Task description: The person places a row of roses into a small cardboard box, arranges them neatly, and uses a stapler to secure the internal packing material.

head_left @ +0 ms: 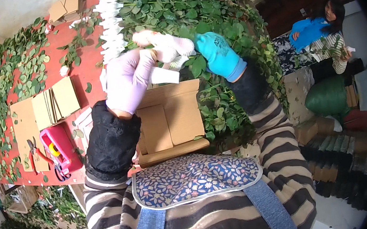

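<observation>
My left hand, in a pale lilac glove, is closed at the upper middle, fingers pinched on a rose in a white mesh sleeve. A pale pink rose head shows just beyond its fingertips. Below the mesh sleeve, a white strip sticks out beside the fingers. My right hand, in a blue glove, is curled closed at the sleeve's right end, among green leaves; what its fingers grip is hidden. Under and between my forearms lies a cardboard sheet with raised flaps.
Leafy stems cover the table's far right, beside a row of white-sleeved heads. On the red tabletop sit cardboard pieces, red-handled pruners and a pink tape dispenser. Another person is at the right.
</observation>
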`<state>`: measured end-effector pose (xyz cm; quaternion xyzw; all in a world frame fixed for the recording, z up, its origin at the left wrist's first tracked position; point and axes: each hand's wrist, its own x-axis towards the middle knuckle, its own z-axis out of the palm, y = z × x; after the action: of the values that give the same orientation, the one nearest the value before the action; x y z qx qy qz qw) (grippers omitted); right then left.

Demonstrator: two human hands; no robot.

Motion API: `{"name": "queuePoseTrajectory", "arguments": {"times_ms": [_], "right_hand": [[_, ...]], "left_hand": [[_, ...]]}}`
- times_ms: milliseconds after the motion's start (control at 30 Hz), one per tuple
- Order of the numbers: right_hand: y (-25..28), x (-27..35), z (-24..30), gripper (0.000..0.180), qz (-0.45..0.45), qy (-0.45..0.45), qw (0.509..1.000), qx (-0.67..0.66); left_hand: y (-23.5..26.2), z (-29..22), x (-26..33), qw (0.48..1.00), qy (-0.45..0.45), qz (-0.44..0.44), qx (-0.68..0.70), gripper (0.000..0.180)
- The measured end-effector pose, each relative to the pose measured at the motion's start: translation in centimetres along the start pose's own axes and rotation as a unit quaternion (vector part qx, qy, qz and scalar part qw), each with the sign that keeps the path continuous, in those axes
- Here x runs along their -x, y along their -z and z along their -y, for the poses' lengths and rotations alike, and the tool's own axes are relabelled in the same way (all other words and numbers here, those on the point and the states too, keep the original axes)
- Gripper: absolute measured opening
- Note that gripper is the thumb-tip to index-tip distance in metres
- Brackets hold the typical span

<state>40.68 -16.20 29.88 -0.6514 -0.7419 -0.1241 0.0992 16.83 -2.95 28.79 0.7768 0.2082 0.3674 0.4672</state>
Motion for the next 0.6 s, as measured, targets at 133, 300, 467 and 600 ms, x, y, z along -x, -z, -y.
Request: {"name": "queuePoseTrajectory", "arguments": {"times_ms": [133,300,467,600], "right_hand": [[0.6,0.9,-0.8,0.04,-0.02,-0.022,1.0,0.01],[0.4,0.2,-1.6,0.043,0.036,-0.025,0.998,0.055],[-0.8,-0.2,-0.4,0.041,-0.014,0.032,0.996,0.081],[-1.3,0.6,-1.5,0.043,0.036,-0.033,0.997,0.059]], "left_hand": [[4.2,1.3,-0.4,0.986,-0.014,-0.13,0.107,0.025],[4.3,-1.2,0.0,0.973,-0.171,0.063,-0.14,0.065],[-3.1,-1.7,-1.3,0.97,-0.169,0.019,-0.172,0.033],[-0.7,-2.9,-0.3,0.988,-0.121,-0.022,-0.093,0.02]]}}
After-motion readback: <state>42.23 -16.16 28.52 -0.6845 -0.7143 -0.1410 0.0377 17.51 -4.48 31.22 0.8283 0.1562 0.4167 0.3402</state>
